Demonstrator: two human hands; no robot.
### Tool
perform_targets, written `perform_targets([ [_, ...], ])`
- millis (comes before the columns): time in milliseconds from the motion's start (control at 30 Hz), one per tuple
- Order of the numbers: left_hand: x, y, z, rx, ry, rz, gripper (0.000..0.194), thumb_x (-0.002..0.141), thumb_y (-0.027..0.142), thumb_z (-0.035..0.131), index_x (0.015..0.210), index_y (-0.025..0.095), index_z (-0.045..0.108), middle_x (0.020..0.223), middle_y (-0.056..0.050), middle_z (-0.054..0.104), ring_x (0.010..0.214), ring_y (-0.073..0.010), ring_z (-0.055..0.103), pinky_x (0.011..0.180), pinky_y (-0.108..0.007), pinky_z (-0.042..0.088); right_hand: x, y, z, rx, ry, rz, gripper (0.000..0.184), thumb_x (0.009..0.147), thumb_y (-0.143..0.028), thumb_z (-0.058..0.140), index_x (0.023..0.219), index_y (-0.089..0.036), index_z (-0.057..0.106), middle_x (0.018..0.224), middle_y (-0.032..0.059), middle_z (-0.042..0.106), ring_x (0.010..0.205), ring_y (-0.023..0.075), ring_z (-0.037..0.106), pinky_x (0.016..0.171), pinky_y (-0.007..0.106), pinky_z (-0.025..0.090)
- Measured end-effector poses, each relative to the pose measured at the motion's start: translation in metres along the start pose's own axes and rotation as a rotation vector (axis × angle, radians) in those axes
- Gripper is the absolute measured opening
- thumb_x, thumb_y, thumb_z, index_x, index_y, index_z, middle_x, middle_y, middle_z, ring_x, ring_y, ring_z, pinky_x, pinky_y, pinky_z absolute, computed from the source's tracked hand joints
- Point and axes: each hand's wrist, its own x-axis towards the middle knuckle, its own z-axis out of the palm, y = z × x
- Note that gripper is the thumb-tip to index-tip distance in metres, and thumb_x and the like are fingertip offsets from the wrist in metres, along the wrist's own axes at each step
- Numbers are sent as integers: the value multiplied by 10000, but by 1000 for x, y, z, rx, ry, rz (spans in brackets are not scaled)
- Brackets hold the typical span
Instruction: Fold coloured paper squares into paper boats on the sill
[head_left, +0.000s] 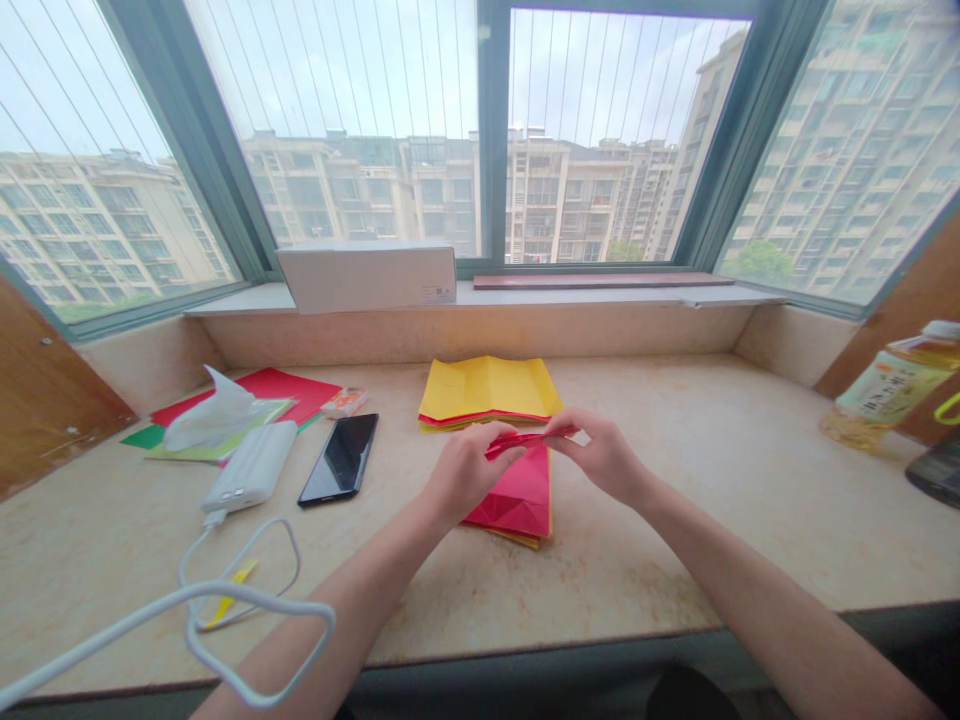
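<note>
My left hand (pixel 466 470) and my right hand (pixel 600 455) both pinch a narrow folded piece of red paper (pixel 527 441), held just above the counter. Under the hands lies a folded red paper shape (pixel 517 498) on top of a yellow one. Beyond it sits a stack of creased yellow sheets (pixel 489 390) with red sheets beneath.
A black phone (pixel 341 458), a white power bank (pixel 251 467) with its white cable (pixel 225 600), a tissue (pixel 214 412), and red and green sheets (pixel 289 392) lie at the left. A white box (pixel 367 277) stands on the sill. An oil bottle (pixel 892 385) is at the right.
</note>
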Motion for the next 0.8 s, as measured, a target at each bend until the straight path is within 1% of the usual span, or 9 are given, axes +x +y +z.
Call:
perform_targets([
  [133, 0, 0, 0, -5, -21, 40, 197, 885, 284, 651, 1058, 200, 694, 1009, -43, 753, 907, -209, 696, 803, -309, 521, 0, -1, 0, -24, -40, -20, 102, 889, -310, 660, 950, -233, 686, 913, 36, 707, 842, 197, 655, 748, 338, 526],
  [200, 0, -1, 0, -6, -20, 65, 181, 883, 252, 655, 1052, 203, 697, 995, -33, 754, 894, -201, 698, 808, -305, 519, 0, 0, 0, -33, -52, -30, 133, 893, -299, 655, 1009, -238, 679, 951, 44, 705, 862, 201, 666, 761, 348, 543],
  [300, 0, -3, 1, 31, -12, 79, 202, 872, 221, 670, 1070, 202, 698, 1017, -39, 750, 917, -209, 695, 827, -318, 519, -1, 3, 1, -96, -50, -95, 265, 883, -299, 668, 1144, -260, 647, 1094, 73, 672, 1005, 233, 654, 877, 404, 545],
  [400, 0, -6, 1, 114, -31, 84, 222, 878, 221, 663, 1097, 193, 694, 1038, -58, 743, 947, -226, 687, 849, -344, 521, -3, 3, 1, -190, -18, -175, 351, 861, -314, 694, 1203, -278, 622, 1255, 100, 589, 1190, 274, 570, 1011, 474, 487],
  [467, 0, -6, 1, 168, -53, 101, 230, 894, 243, 646, 1116, 200, 688, 1038, -63, 741, 946, -229, 685, 840, -348, 525, -4, 1, 2, -222, -10, -199, 313, 863, -320, 692, 1168, -279, 636, 1296, 104, 554, 1240, 283, 531, 1044, 497, 461],
  [533, -1, -5, 1, 211, -68, 133, 237, 906, 252, 632, 1135, 215, 676, 1039, -58, 741, 940, -225, 685, 826, -342, 527, -6, -1, 4, -235, -29, -208, 244, 870, -316, 686, 1109, -277, 659, 1306, 100, 544, 1249, 283, 521, 1048, 502, 457],
  [700, -1, 5, 1, 231, -78, 238, 275, 932, 237, 587, 1207, 220, 586, 1126, -53, 718, 982, -208, 682, 831, -320, 526, -8, -3, 10, -231, -76, -223, 114, 900, -258, 649, 1004, -264, 698, 1254, 88, 574, 1189, 259, 560, 1017, 474, 479],
  [800, -2, 10, 1, 222, -89, 264, 191, 946, 231, 556, 1135, 205, 577, 1093, -49, 719, 964, -196, 685, 819, -302, 523, -7, -2, 10, -239, -65, -232, 99, 914, -237, 630, 968, -258, 710, 1193, 86, 603, 1137, 250, 587, 986, 467, 489],
])
